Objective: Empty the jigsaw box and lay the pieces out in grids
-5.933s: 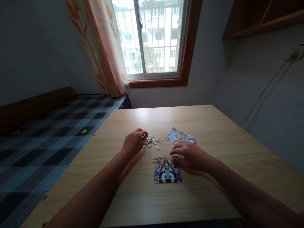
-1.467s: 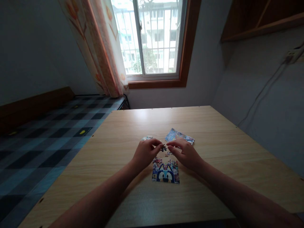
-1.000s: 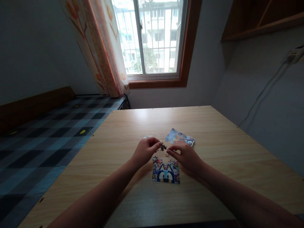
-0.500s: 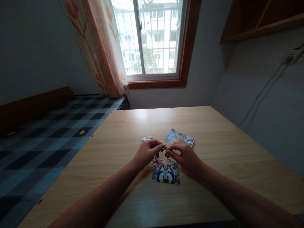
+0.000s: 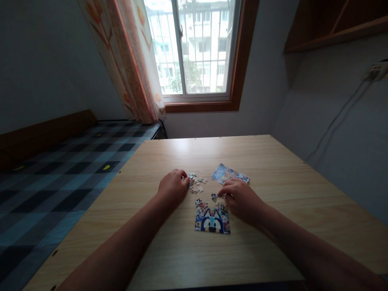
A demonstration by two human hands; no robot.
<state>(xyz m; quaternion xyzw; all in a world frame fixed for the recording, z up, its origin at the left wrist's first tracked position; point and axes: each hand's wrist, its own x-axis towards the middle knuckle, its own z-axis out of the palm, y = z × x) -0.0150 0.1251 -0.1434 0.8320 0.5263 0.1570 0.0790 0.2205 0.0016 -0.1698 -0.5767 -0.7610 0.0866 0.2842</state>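
Note:
A partly built jigsaw puzzle (image 5: 212,217) with a blue cartoon face lies on the wooden table (image 5: 273,226). My right hand (image 5: 241,198) rests just beyond its top right corner, fingers pinched on a small dark joined piece (image 5: 215,196). My left hand (image 5: 172,186) lies further left, fingers curled at the edge of a small pile of loose pieces (image 5: 196,182); whether it holds one is hidden.
A blue printed leaflet (image 5: 229,173) lies beyond my right hand. A bed with a checked cover (image 5: 60,169) stands to the left of the table. A window (image 5: 197,48) and curtain (image 5: 133,60) are behind, a cable (image 5: 339,117) hangs on the right wall.
My hands had met above the puzzle with a piece between them. Now they are apart: the left went back to the loose pile, the right lowered the dark piece to the table.

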